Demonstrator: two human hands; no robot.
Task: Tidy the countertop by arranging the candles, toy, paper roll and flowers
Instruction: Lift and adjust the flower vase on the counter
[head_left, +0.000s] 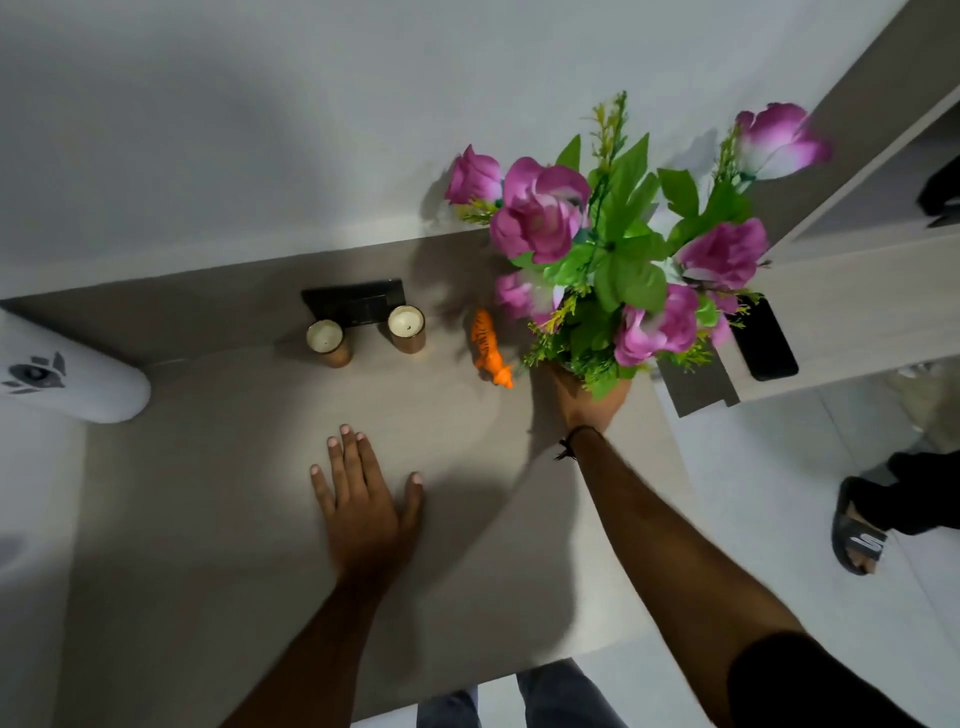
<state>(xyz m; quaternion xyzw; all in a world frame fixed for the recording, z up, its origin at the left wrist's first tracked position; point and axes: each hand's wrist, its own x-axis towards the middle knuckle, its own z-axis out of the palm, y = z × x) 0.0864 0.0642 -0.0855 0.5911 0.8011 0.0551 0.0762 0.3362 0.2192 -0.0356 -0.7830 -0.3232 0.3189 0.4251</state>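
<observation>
The left hand (363, 512) lies palm down on the grey countertop (218, 493), its fingers (347, 457) straight and close together with the thumb held out to the right; it holds nothing. The right hand (589, 397) reaches farther, to the right side of the counter, and is wrapped around the base of the bunch of artificial pink flowers (618, 244). Leaves hide its fingertips, so how they pinch cannot be told. A dark cord (574, 441) circles that wrist.

Just left of the right hand lies an orange toy tiger (491, 351), head toward the near edge. Farther left stand two candles in copper-coloured holders, one (328, 343) nearer and one (407, 328) to its right, apart from each other. Behind them, against the wall, is a flat black object (356, 301). At the far left edge a white paper roll (78, 376) juts in. A black phone (763, 340) rests on the pale shelf (852, 312) to the right.
</observation>
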